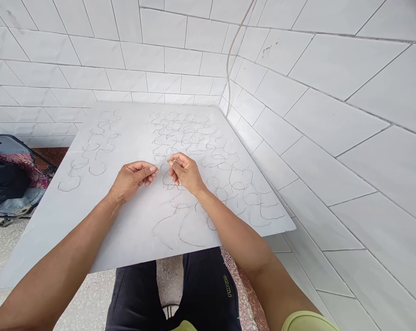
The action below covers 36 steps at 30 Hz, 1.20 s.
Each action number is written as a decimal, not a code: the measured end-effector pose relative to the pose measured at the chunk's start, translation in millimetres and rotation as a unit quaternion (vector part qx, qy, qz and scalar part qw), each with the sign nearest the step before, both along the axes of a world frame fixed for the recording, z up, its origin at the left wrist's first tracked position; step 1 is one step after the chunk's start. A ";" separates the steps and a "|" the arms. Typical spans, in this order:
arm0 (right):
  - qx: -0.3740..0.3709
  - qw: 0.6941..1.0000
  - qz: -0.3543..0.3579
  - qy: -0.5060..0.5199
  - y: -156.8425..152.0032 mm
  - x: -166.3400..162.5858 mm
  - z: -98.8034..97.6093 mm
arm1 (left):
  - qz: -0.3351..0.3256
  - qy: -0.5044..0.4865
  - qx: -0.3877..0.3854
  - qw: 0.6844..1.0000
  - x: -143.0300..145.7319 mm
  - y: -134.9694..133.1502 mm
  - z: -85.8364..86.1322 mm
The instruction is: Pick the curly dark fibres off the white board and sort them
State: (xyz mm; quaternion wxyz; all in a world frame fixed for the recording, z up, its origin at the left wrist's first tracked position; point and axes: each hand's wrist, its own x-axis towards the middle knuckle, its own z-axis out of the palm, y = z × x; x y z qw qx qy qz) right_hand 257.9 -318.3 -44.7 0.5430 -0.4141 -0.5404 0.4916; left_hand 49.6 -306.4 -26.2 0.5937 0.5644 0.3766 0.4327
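Note:
Over the middle of a pale grey board (pixel 125 234), my left hand (pixel 134 178) pinches a thin wire (pixel 162 172) between thumb and forefinger. The wire spans the small gap to my right hand (pixel 185 171), whose thumb and fingers are also closed on it. Its full length cannot be made out against the other strands. Many thin, dark, curved wires (pixel 183 138) lie in wavy rows on the board beyond and to the right of my hands. Two long strands (pixel 180 227) curve toward the near edge.
A separate group of wavy wires (pixel 96 147) lies on the board's left part. White tiled walls (pixel 314 110) meet behind and to the right, with a cable (pixel 227 69) hanging in the corner. At left stands a folding chair (pixel 28 170) with dark cloth (pixel 8 181) on it.

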 end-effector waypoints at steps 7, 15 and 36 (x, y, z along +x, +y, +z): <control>0.003 0.999 0.021 -0.027 -5.0 0.1 6.5 | -0.071 0.053 -0.038 0.995 -5.0 3.6 -2.1; -0.001 0.999 0.025 -0.043 -3.5 4.0 4.8 | -0.008 0.049 -0.044 0.998 -8.4 5.3 4.8; -0.023 1.000 -0.017 -0.005 -3.0 3.7 4.2 | -0.039 -0.091 -0.094 0.991 -11.3 9.2 7.3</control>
